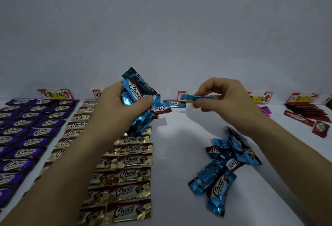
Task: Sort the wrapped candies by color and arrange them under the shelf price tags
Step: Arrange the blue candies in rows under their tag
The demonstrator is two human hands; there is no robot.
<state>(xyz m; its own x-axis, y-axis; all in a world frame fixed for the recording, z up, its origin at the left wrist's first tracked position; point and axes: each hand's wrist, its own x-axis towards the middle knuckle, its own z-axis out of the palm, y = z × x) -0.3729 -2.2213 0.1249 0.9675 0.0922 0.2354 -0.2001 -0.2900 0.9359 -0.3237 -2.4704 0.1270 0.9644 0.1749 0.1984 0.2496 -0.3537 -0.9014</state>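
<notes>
I read the left hand [115, 110] as closed around a bundle of blue candies [136, 98], fingers curled behind the wrappers and thumb pressed across the front; the bundle is raised above the bench [179, 144], over the far end of the gold rows. The right hand [228, 101] pinches a single blue candy [195, 97] between thumb and fingertips, holding it edge-on and roughly level, in front of the middle price tag [181, 96]. One placed blue candy [175, 103] lies flat on the bench directly below that tag, against the back wall [161, 28]. A loose pile of blue candies [224, 164] lies unsorted on the bench under the right forearm, its wrappers overlapping at mixed angles. Sorted groups, left to right: purple candies [27, 135] in rows below the first price tag [55, 94]; gold candies [129, 164] in rows just beside them, partly covered by the left forearm; a magenta candy [264, 109] near the fourth price tag [260, 97]; red candies [309, 116] overlapping below the fifth price tag [301, 98]. I cannot read the tag prices reliably.
</notes>
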